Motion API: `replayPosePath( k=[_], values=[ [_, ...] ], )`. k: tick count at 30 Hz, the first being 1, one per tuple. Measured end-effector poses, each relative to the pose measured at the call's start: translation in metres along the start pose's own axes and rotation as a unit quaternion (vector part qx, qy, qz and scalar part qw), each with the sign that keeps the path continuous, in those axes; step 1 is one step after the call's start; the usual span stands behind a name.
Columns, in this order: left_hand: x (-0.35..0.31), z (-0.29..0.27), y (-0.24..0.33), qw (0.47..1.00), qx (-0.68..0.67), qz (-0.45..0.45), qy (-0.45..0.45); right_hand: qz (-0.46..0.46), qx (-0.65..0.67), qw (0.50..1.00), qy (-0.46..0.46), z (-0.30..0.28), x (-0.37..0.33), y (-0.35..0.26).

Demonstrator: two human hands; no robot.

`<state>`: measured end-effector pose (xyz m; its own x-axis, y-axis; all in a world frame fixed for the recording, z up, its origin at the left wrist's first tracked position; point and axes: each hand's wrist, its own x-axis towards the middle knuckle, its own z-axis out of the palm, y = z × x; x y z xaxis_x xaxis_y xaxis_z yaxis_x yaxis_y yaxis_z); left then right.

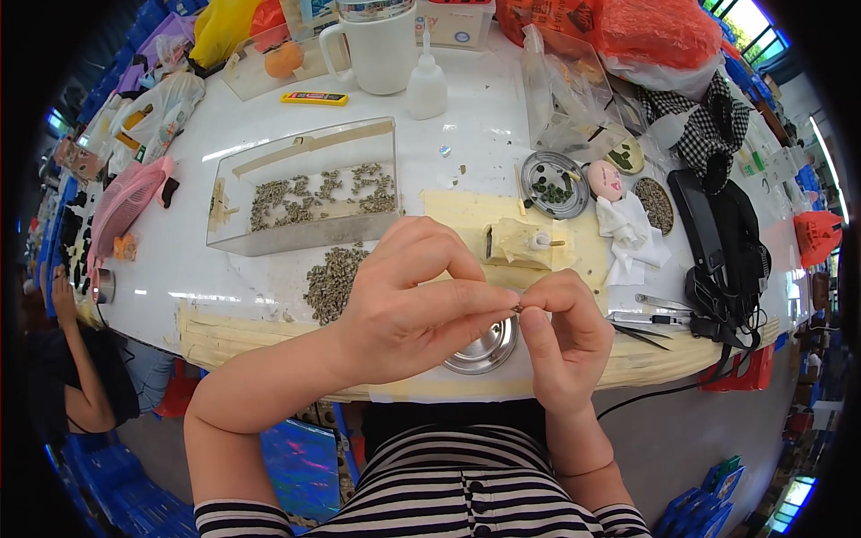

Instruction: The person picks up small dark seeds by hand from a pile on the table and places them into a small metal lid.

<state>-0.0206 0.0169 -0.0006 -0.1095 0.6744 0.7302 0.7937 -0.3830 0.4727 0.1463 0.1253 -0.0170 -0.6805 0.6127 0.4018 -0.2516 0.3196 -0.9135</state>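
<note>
My left hand [408, 305] and my right hand [567, 336] meet fingertip to fingertip above the table's front edge. Both are closed in a pinch on a tiny brownish metal part [517, 308]; its shape is too small to tell. Under the fingers sits a shiny round metal dish [489, 348], partly covered by my hands. A loose pile of similar small grey-brown parts [334, 280] lies beside my left wrist. Behind it, a clear plastic box [305, 231] holds more of them. Just beyond my fingertips stands a tape-wrapped block [520, 244] with a short peg.
Tweezers [641, 335] and a cutter knife [650, 318] lie right of my right hand, near a black strapped bag [717, 242]. A round dish of dark green pieces [554, 185], a white mug [380, 54] and a squeeze bottle [427, 88] stand farther back. Another person's arm [85, 368] is at far left.
</note>
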Motion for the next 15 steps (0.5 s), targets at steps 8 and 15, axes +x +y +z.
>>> replayPosePath(
  k=[8, 15],
  values=[
    [0.0002, -0.0007, -0.0006, 1.0, -0.008, 0.001, -0.008, 0.013, -0.001, 1.0, -0.01, 0.0006, -0.0002, 0.0004],
    [-0.0005, -0.0005, -0.002, 1.0, -0.012, 0.001, -0.012, 0.027, 0.01, 1.0, -0.014, 0.001, 0.0001, -0.0007]
  ],
)
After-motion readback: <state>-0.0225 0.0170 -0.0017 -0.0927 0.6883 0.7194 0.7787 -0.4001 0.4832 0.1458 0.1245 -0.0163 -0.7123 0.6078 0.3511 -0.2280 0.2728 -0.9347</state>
